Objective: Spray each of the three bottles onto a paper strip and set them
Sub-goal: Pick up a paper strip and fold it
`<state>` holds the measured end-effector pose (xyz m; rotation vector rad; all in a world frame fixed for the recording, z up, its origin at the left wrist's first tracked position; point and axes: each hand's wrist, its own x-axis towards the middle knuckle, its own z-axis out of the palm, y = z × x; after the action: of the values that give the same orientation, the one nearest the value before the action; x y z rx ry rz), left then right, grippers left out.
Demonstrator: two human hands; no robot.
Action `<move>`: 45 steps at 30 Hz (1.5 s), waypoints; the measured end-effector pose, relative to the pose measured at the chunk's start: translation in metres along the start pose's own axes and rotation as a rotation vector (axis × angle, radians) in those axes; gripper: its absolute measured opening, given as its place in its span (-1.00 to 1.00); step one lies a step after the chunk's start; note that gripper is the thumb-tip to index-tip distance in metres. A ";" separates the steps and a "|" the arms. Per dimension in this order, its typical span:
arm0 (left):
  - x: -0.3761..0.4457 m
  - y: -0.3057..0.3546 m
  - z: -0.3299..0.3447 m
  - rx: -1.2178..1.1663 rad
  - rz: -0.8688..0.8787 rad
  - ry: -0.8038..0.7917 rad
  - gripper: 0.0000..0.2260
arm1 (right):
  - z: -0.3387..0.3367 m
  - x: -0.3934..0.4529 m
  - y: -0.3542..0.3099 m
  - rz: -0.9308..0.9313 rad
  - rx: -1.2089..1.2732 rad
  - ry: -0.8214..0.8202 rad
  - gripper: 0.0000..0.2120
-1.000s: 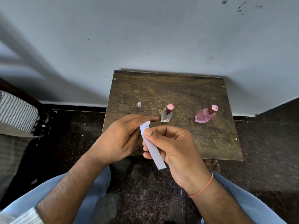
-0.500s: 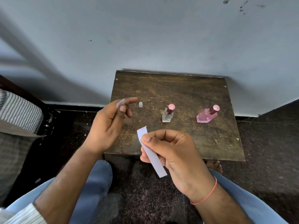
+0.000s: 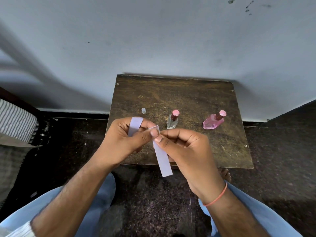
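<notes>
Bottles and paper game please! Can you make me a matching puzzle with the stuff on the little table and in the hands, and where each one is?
Things:
1. pink bottle
2. clear bottle
3. small clear cap
4. long paper strip

Places:
A. pinched in the right hand
B. far right on the table
C. middle of the table
D. left on the table, by itself

Pairs: 1-B, 2-C, 3-D, 4-A

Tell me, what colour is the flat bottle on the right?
Pink, with a pink-topped cap: the flat bottle, seen in the head view.
</notes>
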<state>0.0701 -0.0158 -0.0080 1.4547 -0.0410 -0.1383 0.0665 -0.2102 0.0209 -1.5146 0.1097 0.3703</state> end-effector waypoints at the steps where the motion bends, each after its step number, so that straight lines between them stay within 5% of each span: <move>1: 0.001 0.001 0.002 -0.004 -0.006 0.019 -0.80 | -0.001 0.001 0.002 -0.023 -0.030 0.003 -0.93; 6: 0.001 0.003 0.007 -0.080 -0.083 0.049 -0.67 | -0.002 0.000 0.004 -0.033 -0.060 -0.034 -0.91; 11: 0.000 0.004 0.016 -0.395 -0.210 0.129 -0.74 | -0.002 -0.003 -0.005 0.083 0.029 -0.147 -0.77; 13: 0.000 0.006 0.022 -0.547 -0.211 0.146 -0.73 | -0.001 -0.003 -0.005 0.031 -0.074 -0.137 -0.87; 17: -0.002 0.011 0.033 -0.730 -0.176 0.171 -0.80 | 0.002 -0.002 0.006 -0.133 -0.285 -0.044 -0.59; 22: -0.003 0.008 0.032 -0.756 -0.161 0.209 -0.66 | 0.004 0.002 0.014 -0.280 -0.486 0.071 -0.63; 26: -0.008 0.017 0.042 -0.779 -0.103 0.200 -0.80 | 0.006 0.001 0.014 -0.287 -0.523 0.072 -0.73; 37: 0.008 0.013 0.000 -0.679 0.009 0.322 -0.82 | -0.038 0.009 0.009 -0.453 -0.521 -0.072 -0.82; 45: 0.012 0.003 -0.011 -0.134 -0.131 0.373 -0.80 | -0.114 0.018 -0.008 -0.416 -0.372 0.199 -0.89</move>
<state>0.0838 -0.0065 -0.0071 1.3289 0.3622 0.0248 0.1043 -0.3197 0.0161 -1.8896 -0.1253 -0.1021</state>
